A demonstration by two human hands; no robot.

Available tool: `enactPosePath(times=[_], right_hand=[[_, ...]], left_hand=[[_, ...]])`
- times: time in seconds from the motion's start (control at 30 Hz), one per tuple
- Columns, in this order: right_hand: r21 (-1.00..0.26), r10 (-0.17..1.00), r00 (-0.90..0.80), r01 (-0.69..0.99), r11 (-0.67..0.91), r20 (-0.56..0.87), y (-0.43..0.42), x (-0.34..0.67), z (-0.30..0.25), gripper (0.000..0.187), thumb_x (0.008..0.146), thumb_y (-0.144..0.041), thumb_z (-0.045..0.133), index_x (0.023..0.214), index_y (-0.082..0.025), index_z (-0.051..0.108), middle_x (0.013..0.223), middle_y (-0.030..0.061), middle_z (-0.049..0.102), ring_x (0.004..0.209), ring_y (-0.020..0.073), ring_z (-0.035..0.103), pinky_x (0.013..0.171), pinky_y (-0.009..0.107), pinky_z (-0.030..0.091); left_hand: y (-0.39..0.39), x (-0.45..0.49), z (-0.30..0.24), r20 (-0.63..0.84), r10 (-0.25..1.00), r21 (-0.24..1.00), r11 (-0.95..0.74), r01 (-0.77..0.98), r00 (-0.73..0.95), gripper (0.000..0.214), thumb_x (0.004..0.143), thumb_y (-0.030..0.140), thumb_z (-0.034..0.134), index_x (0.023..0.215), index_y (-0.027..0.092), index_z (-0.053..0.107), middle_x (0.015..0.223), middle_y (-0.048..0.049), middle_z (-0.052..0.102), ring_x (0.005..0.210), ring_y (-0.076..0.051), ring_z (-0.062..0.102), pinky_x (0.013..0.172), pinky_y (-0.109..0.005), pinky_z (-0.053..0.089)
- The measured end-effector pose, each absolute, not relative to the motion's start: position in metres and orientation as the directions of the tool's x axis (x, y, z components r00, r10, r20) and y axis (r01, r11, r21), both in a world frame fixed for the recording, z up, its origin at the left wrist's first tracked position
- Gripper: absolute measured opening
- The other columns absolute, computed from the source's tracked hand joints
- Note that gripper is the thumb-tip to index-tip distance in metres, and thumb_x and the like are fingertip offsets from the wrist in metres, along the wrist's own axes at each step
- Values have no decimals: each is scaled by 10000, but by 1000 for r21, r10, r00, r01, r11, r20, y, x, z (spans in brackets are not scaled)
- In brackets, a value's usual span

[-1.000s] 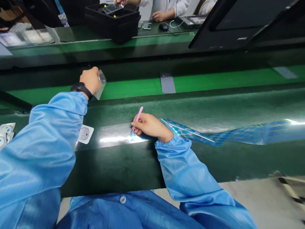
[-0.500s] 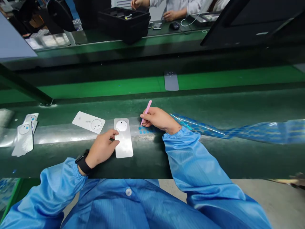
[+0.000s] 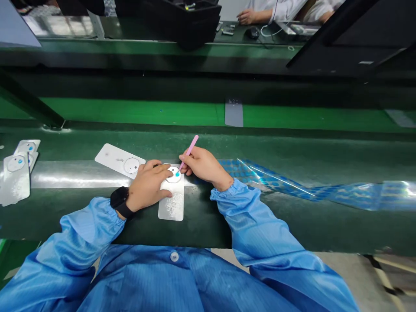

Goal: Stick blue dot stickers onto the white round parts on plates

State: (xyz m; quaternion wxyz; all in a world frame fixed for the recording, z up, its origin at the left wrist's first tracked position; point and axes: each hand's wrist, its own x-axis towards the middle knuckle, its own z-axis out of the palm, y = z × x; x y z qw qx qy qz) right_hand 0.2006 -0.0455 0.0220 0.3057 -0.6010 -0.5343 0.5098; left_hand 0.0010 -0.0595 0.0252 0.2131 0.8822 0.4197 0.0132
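A light grey phone back panel (image 3: 171,203) with a round white camera area lies upright in front of me on the green bench. My left hand (image 3: 149,184) rests over its left side, fingers stretched out and apart, fingertips and thumb touching it. My right hand (image 3: 203,164) is closed in a pinch around pink tweezers (image 3: 190,149). Their tip is at a small blue round sticker (image 3: 177,174) on the panel's camera area. Blue-dotted clear film (image 3: 237,169) stretches away to the right, partly behind my right hand.
Another panel (image 3: 113,158) lies tilted beyond my left hand. Several panels with blue stickers overlap at the far left (image 3: 16,182). A grey panel (image 3: 234,113) lies on the green strip ahead. Across the bench are a black bin (image 3: 195,21) and a person's hand (image 3: 247,16).
My right hand has moved left with the tweezers from the film's blue dots to the panel. A blue sticker now shows there. My left hand has shifted up onto the panel.
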Motion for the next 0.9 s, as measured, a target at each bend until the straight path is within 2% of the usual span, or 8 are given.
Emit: enactPosePath(times=[0.13,0.5,0.9], right_hand=[[-891,946,-98,378,-252,-309,-44,203,19,241,958,-126,579,722,-169,566,588,16,686,476,108,636,456,179,515],[-843,948,-70,482,-239,-309,-47,201,25,238,957,-142,580,724,-175,549,620,23,705,481,118,647,474,201,507],[-818,966,-71,550,-169,-247,-49,201,24,225,948,-152,587,730,-188,546,618,0,700,530,129,668,579,233,503]], left_hand=[[-61,-1,25,-133,727,395,-584,709,674,494,710,301,866,1159,209,682,1385,-100,622,1259,-342,469,1016,-541,395],[-62,-1,23,-127,714,367,-611,701,689,472,737,324,850,1168,223,686,1398,-98,605,1272,-338,440,1013,-528,383],[-62,-2,23,-122,707,341,-629,699,696,452,755,316,836,1182,247,706,1413,-93,589,1282,-348,428,1017,-546,389]])
